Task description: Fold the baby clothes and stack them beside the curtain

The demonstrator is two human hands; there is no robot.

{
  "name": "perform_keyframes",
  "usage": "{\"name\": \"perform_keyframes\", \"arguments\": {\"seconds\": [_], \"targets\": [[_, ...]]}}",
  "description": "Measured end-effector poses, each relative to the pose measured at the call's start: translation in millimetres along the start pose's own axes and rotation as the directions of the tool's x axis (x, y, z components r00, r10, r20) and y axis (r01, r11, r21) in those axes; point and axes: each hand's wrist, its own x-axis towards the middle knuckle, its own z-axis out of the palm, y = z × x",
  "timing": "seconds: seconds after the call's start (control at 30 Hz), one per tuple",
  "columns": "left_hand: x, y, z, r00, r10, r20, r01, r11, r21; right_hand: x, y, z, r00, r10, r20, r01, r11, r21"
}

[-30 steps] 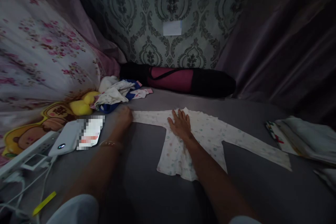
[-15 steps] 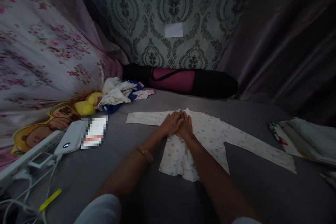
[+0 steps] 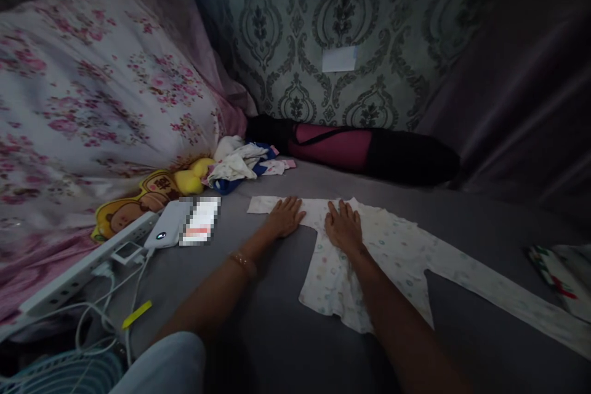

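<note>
A white long-sleeved shirt [image 3: 392, 252] with a small pastel print lies spread on the grey bed sheet [image 3: 258, 314], both sleeves stretched out sideways. My left hand [image 3: 285, 218] rests flat on the left sleeve, fingers spread. On the upper body of the shirt, near the left shoulder, my right hand [image 3: 344, 226] lies flat with its fingers apart. Neither hand grips the cloth. My right forearm covers part of the shirt's lower body, and some creases run down beside it.
To the left are a power strip [image 3: 87, 265] with cables, a white power bank [image 3: 168, 225], a yellow strip [image 3: 137, 315] and a yellow plush toy [image 3: 194, 177]. Crumpled clothes [image 3: 240, 165] and a long black-and-maroon bag [image 3: 332, 146] lie at the back. Folded cloth [image 3: 563, 277] sits right.
My hands were together on the shirt's upper left; now they are apart, the left one out on the sleeve. The view has swung left, so things appear further right.
</note>
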Motion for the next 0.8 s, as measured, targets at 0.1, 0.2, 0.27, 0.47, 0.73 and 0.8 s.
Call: {"name": "perform_keyframes", "arguments": {"seconds": [0.1, 0.2, 0.27, 0.47, 0.73, 0.8], "targets": [[-6, -22, -4.7, 0.998, -0.069, 0.006, 0.069, 0.997, 0.034, 1, 0, 1, 1.000, 0.003, 0.000, -0.003, 1.000, 0.006], [-11, -45, -8.6, 0.987, -0.161, -0.020, 0.162, 0.985, 0.057, 2, -1, 0, 1.000, 0.014, 0.022, -0.014, 1.000, 0.020], [-15, -61, -10.7, 0.976, -0.216, -0.033, 0.218, 0.974, 0.054, 2, -1, -2, 0.999, 0.030, 0.042, -0.032, 0.999, 0.032], [-22, -97, -8.8, 0.959, -0.271, -0.086, 0.275, 0.961, 0.034, 0, -3, -3, 0.995, 0.083, 0.050, -0.085, 0.996, 0.036], [-23, -99, -0.5, 0.950, -0.294, -0.108, 0.300, 0.953, 0.050, 2, 3, -8, 0.984, 0.144, 0.103, -0.148, 0.988, 0.039], [-24, -101, 1.5, 0.952, -0.280, -0.121, 0.288, 0.956, 0.050, 4, 10, -12, 0.986, 0.110, 0.124, -0.117, 0.992, 0.048]]}}
